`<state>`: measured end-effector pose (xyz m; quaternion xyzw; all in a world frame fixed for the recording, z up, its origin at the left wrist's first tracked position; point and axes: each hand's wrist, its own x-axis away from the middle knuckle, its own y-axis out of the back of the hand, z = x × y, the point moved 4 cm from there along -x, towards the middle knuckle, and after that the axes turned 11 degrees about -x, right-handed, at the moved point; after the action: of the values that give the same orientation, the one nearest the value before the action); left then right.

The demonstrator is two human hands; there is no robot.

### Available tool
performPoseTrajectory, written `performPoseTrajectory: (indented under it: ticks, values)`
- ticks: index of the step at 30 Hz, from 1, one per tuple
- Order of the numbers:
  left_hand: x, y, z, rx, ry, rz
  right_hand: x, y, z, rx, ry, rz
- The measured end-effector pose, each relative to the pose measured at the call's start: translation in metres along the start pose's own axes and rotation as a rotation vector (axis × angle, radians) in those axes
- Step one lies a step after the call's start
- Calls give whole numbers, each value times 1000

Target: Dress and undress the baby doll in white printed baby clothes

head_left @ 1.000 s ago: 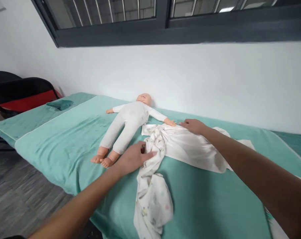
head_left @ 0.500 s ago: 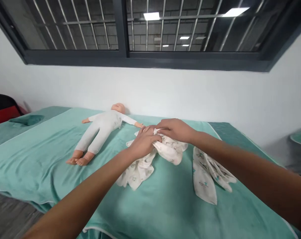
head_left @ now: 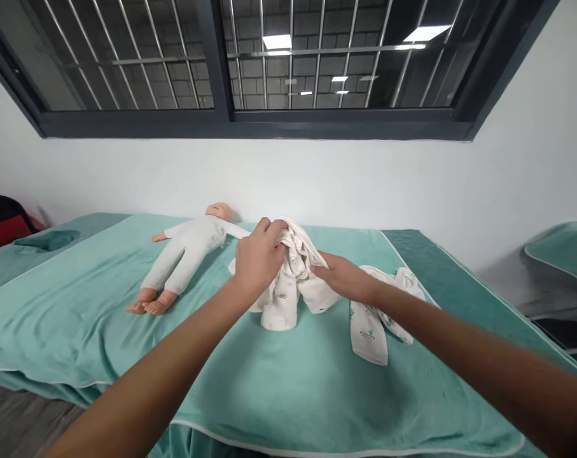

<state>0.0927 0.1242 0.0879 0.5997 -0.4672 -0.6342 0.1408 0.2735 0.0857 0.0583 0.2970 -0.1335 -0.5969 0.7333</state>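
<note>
While our left hand [head_left: 259, 256] and right hand [head_left: 341, 276] gripped the cloth [head_left: 279, 310], the doll [head_left: 190, 240] lay to the left.

Our left fingers curled over its upper edge and our right thumb and fingers pinched its right side, so the cloth hung between them, rim slanting down to the right, folds drooping below; whether they touched the sheet [head_left: 307, 394], we could not tell. Our left hand was nearer the doll, which lay aslant on its back, head by the wall [head_left: 307, 181], feet toward us. The cloth looked thin, white, crumpled and finely printed; the doll, smooth-footed in a matte white suit; the other cloth [head_left: 369, 337], right of our hands, flatter and long-lobed; the sheet, plush and rippled.
</note>
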Motion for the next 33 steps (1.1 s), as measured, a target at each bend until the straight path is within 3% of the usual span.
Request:
performPoseTrajectory:
  ticks: [3, 6, 9, 11, 13, 16, 20, 23, 25, 30, 33]
  values:
    - [8, 3, -9, 398, 110, 40, -2, -44, -6, -516, -143, -18]
    - [26, -1, -11, 772, 86, 195, -6, -85, -16, -1044, -223, -21]
    - [50, -7, 6, 774, 36, 163, -12, -112, -28, -1326, -290, -25]
    - [69, -17, 22, 695, 62, 147, -17, -123, -30, -1388, -324, -13]
    - [89, -30, 37, 696, 137, 208, -23, -134, -25, -1401, -334, 18]
    - [118, -39, 60, 730, 377, 215, -29, -154, -9, -1402, -334, 158]
    - [155, -31, 100, 756, 720, 111, -27, -182, 7, -1291, -273, 444]
    - [191, -21, 145, 690, 918, -3, -25, -190, -4, -1119, -281, 544]
    - [225, -13, 183, 559, 1041, -69, -29, -186, -23, -1109, -320, 478]
    - [336, 24, 276, 170, 1260, -187, -45, -164, -73, -1342, -425, 33]
    - [397, 60, 311, -35, 1222, -166, -45, -159, -82, -1360, -462, -100]
